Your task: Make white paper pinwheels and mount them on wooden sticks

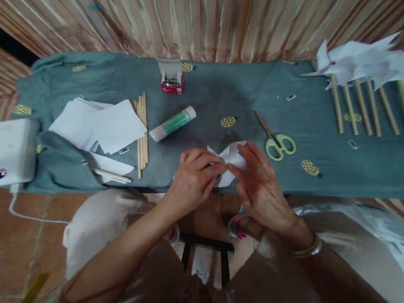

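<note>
A white paper pinwheel (pixel 230 153), partly folded, is held between both hands just over the front edge of the cloth. My left hand (pixel 198 174) pinches it from the left, thumb and fingers near its centre. From the right, my right hand (pixel 258 180) grips it, with the index finger and thumb close to the middle. The fingers cover much of the paper, and whether a pin is at its centre cannot be made out. Green-handled scissors (pixel 277 141) lie slightly open to the right of my right hand. A green and white glue stick (pixel 173 123) lies beyond my left hand.
Wooden sticks (pixel 142 137) and white paper squares (pixel 115 125) lie at the left, near a pencil (pixel 113 176). An opened red box (pixel 172 84) holds small metal pieces. Several pinwheels on sticks (pixel 375 67) lie at the far right. A white device (pixel 13 151) with a cable sits at the left edge.
</note>
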Demonstrator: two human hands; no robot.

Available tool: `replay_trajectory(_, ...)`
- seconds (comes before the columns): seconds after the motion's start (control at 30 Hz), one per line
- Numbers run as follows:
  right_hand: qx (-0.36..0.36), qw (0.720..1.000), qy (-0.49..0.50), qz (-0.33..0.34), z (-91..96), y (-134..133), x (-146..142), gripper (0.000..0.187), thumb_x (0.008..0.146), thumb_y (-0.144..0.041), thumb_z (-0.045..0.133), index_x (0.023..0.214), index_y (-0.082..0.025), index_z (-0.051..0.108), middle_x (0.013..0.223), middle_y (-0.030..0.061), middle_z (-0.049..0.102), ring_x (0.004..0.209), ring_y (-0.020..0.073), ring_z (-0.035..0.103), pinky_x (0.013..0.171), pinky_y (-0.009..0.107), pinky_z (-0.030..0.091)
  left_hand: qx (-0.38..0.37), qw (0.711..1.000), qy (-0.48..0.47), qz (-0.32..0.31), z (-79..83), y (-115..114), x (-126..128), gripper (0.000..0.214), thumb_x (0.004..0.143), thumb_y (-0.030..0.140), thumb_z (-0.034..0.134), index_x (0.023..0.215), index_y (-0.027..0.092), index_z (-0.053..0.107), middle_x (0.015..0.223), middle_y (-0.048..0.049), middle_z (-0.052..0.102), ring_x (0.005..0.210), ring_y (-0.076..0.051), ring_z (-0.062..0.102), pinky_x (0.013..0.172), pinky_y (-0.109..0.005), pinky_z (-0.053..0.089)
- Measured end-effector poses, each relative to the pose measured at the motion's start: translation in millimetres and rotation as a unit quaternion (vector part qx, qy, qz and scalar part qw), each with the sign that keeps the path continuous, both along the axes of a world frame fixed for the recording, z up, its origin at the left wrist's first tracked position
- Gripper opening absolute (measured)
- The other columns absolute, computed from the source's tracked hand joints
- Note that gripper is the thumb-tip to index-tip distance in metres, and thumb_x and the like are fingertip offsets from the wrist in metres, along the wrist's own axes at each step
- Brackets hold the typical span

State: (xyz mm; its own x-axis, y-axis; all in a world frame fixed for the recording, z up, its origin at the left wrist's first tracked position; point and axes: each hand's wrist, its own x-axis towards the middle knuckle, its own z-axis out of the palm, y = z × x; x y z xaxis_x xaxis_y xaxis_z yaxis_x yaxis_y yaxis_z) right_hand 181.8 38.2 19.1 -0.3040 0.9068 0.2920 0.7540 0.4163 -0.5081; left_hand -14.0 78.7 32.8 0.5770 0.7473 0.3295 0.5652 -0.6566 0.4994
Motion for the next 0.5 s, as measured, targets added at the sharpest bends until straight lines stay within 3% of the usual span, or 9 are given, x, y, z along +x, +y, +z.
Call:
replay_trajectory(0.2, 0.018, 0.999, -0.042, -0.01, -3.2, 3.7, -0.2, 0.036, 0.082, -0.008, 0.05, 0.112, -0.02, 0.066, 0.155, 0.0107, 0.037, 0.147, 0.034, 0.023, 0.106, 0.062, 0.037, -0.05, 0.992, -0.079, 0.088, -2.0, 5.9, -12.6, 0.022, 0.091, 0.019, 0.054, 0.102, 0.02, 0.072, 0.097, -0.0072, 0.07, 0.097, -0.021, 0.056, 0.086, -0.041, 0.044)
replay_trajectory(0.33, 0.044, 0.998, -0.045, 0.003, -1.3, 7.8, -1.4, 0.034, 0.079, -0.008, 0.052, 0.106, -0.018, 0.07, 0.152, 0.0123, 0.04, 0.146, 0.0352, 0.025, 0.105, 0.062, 0.039, -0.085, 0.977, -0.151, 0.123, -2.9, -2.9, -19.0, 0.021, 0.089, 0.017, 0.055, 0.099, 0.019, 0.073, 0.094, -0.0069, 0.07, 0.095, -0.02, 0.059, 0.085, -0.039, 0.05)
replay_trajectory(0.43, 0.059, 0.997, -0.044, 0.0, 0.8, 9.7, -3.7, 0.033, 0.079, -0.006, 0.052, 0.103, -0.017, 0.072, 0.148, 0.0147, 0.046, 0.145, 0.0351, 0.027, 0.106, 0.061, 0.039, -0.156, 0.952, -0.213, 0.156, -2.6, -21.4, -22.6, 0.021, 0.085, 0.017, 0.057, 0.098, 0.02, 0.074, 0.097, -0.0066, 0.071, 0.096, -0.019, 0.062, 0.088, -0.039, 0.05)
replay_trajectory(0.5, 0.071, 0.997, -0.042, -0.007, 0.9, 10.4, -5.1, 0.032, 0.08, -0.006, 0.051, 0.101, -0.017, 0.073, 0.145, 0.0157, 0.049, 0.144, 0.0346, 0.029, 0.106, 0.06, 0.039, -0.233, 0.918, -0.269, 0.174, -2.3, -37.1, -22.1, 0.02, 0.083, 0.019, 0.059, 0.096, 0.02, 0.074, 0.099, -0.0071, 0.071, 0.094, -0.019, 0.064, 0.088, -0.039, 0.051)
